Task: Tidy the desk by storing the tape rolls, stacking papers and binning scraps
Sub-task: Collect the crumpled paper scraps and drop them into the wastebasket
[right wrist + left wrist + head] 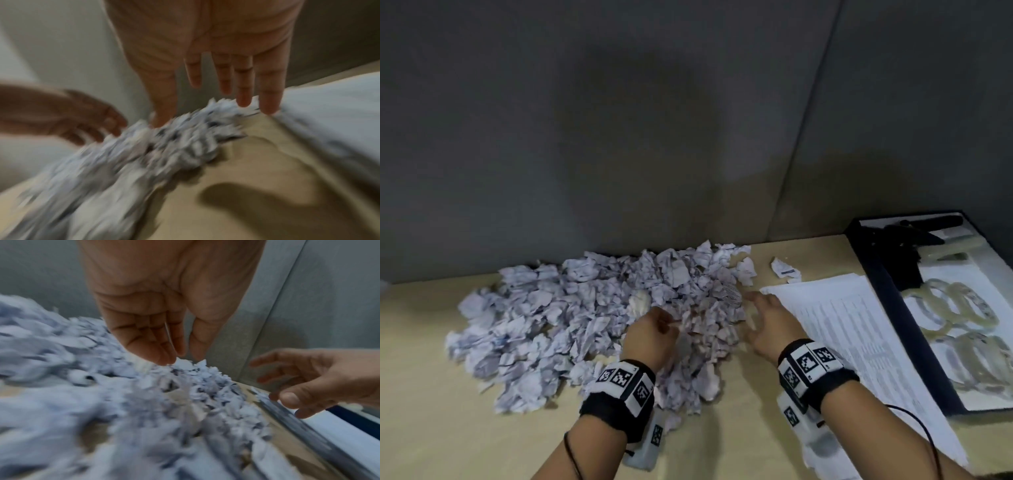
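A wide heap of crumpled white paper scraps (571,308) (205,386) (164,146) covers the middle of the wooden desk (448,445). My left hand (654,325) (182,358) reaches into the heap's right part, fingers straight and together, tips touching the scraps. My right hand (760,315) (213,113) hovers at the heap's right edge with its fingers spread, tips brushing the scraps. A stack of printed papers (859,342) (329,113) lies just right of it. Translucent tape rolls (959,308) lie in a dark-rimmed box (893,308). Both wrist views are motion-blurred.
A black hand tool (914,236) rests at the far end of the box. One loose scrap (784,269) lies between the heap and the box. A grey partition wall (619,137) closes off the desk's far side. Bare wood shows along the near edge.
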Motion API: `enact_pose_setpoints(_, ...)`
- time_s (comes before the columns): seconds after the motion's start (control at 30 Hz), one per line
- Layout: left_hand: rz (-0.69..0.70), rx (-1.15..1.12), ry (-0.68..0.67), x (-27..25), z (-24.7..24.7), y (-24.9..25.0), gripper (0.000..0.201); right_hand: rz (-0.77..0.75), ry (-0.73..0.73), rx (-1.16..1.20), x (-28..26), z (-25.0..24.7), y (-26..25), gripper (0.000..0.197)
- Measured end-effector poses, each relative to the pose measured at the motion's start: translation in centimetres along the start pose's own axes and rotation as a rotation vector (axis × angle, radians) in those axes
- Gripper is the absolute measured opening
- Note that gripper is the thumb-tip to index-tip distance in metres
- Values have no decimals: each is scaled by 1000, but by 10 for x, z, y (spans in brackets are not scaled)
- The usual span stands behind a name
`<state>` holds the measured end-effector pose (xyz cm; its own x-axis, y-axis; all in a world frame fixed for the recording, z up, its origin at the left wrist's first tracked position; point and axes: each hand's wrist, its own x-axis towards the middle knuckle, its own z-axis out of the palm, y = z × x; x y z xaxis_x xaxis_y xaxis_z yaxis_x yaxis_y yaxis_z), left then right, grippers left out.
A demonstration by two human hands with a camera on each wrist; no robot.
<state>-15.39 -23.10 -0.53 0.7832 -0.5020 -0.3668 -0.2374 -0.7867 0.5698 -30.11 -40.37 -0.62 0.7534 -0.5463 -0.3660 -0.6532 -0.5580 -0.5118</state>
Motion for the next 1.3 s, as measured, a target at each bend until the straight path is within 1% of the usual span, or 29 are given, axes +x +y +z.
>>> enact_pose_setpoints(0.03,-3,35,16,-2,-6,-10,22,-52,-52,2,1,9,-10,85)
enact_pose_setpoints(0.1,-22,128,32,-9,-16,-35,34,-123,-199,-133,0,32,-33,114)
enact_pose_setpoints(0.17,-52,204,50,-19,-19,-57,52,-147,-287,-283,-4,54,-46,128)
enact_pose_setpoints(0.23,-77,306,57,-30,-21,-76,74,-134,-286,-355,-4,70,-52,133)
enact_pose_setpoints(0.33,-99,376,32,-43,-23,-96,102,-78,-184,-308,9,73,-54,131)
enact_pose_setpoints(0.43,-122,338,-57,-49,-21,-106,122,26,-31,-235,34,56,-53,128)
enact_pose_setpoints(0.47,-131,336,-95,-49,-19,-107,127,55,-27,-222,42,51,-53,128)
enact_pose_setpoints(0.5,-133,339,-127,-49,-17,-106,130,70,-56,-213,49,48,-53,128)
enact_pose_setpoints(0.53,-129,340,-147,-48,-16,-104,130,69,-104,-212,54,47,-53,128)
enact_pose_setpoints(0.6,-104,334,-154,-45,-13,-98,123,28,-170,-267,60,52,-54,127)
enact_pose_setpoints(0.7,-48,324,-106,-36,-11,-91,110,-55,-136,-358,61,66,-55,120)
enact_pose_setpoints(0.73,-38,319,-93,-32,-9,-90,109,-77,-118,-380,62,69,-56,113)
enact_pose_setpoints(0.83,-20,323,-61,-22,-5,-92,105,-143,-65,-466,67,76,-63,85)
enact_pose_setpoints(0.93,-30,307,-53,-16,-2,-91,100,-153,-78,-544,71,80,-71,58)
enact_pose_setpoints(1.0,-39,298,-51,-15,-2,-89,101,-169,-78,-564,72,81,-74,46)
enact_pose_setpoints(1.07,-48,291,-39,-14,0,-89,99,-206,-84,-566,76,79,-75,45)
enact_pose_setpoints(1.17,-47,260,-2,-11,5,-88,92,-211,-112,-475,82,71,-73,48)
enact_pose_setpoints(1.23,-30,253,3,-9,9,-86,91,-199,-93,-390,82,60,-70,46)
enact_pose_setpoints(1.3,-27,277,-13,-7,12,-81,90,-184,-39,-300,79,45,-67,38)
